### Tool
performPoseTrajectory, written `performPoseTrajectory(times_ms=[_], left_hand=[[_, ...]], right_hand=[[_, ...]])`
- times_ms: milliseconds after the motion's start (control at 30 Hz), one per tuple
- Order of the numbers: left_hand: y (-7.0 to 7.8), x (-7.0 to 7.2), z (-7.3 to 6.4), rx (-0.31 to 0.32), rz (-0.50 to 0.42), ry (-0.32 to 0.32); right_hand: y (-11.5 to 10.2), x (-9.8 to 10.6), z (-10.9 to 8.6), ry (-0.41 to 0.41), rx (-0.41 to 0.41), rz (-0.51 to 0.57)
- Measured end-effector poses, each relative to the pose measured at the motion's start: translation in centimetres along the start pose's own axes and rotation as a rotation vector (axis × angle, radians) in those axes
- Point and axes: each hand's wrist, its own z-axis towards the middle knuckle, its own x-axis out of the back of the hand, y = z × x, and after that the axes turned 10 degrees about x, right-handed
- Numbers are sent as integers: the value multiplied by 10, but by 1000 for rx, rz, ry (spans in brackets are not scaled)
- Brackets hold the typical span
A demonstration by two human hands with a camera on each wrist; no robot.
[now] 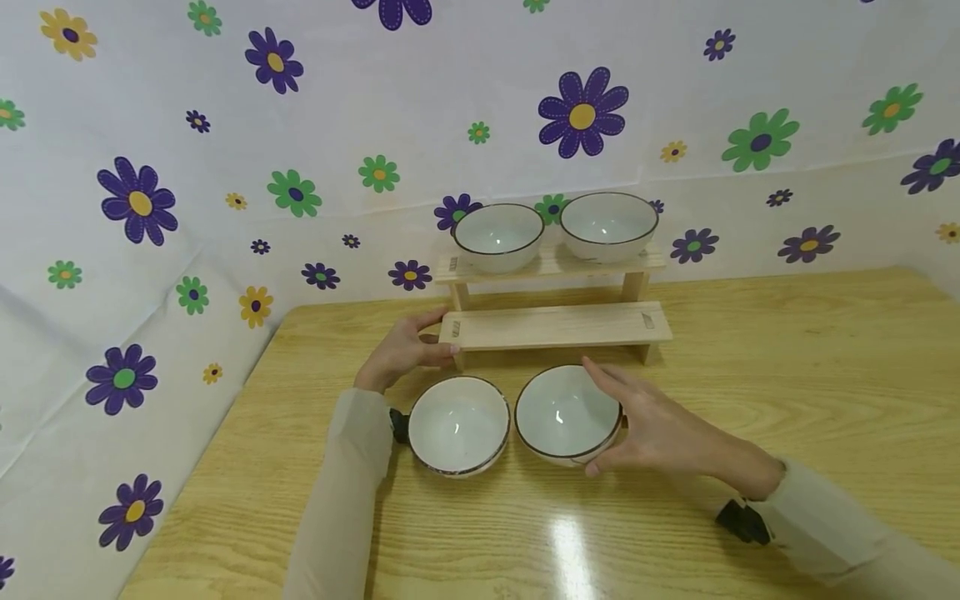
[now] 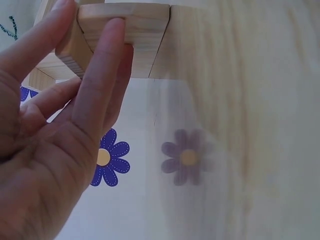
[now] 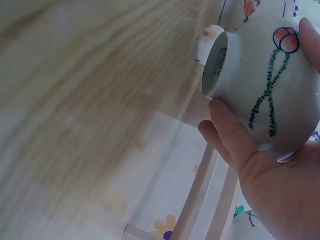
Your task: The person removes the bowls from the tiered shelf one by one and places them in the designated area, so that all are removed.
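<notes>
A two-tier wooden display stand (image 1: 555, 327) stands at the back of the table. My left hand (image 1: 405, 350) grips the left end of its lower shelf, with fingers against the wood in the left wrist view. My right hand (image 1: 660, 429) holds a white bowl (image 1: 566, 412) with a dark rim by its right side. In the right wrist view that bowl's foot (image 3: 215, 65) shows clear of the table, and a painted red-and-green motif is on its side. Left of it, another white bowl (image 1: 459, 425) sits in front of the stand, near my left wrist.
Two similar bowls, one on the left (image 1: 498, 237) and one on the right (image 1: 607, 225), stand on the upper tier. Behind the wooden table (image 1: 787, 375) hangs a white cloth (image 1: 465, 75) with printed flowers, which also runs along the left side.
</notes>
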Motion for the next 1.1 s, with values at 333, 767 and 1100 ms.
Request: performPoseTrajectory(times_ms=[333, 767, 1100], left_hand=[[1, 2, -1, 31, 5, 17], [0, 1, 0, 19, -10, 15], [0, -1, 1, 31, -22, 15]], right_hand=[[4, 5, -1, -98, 32, 49], [7, 4, -2, -199, 19, 161], [19, 40, -4, -240, -6, 317]])
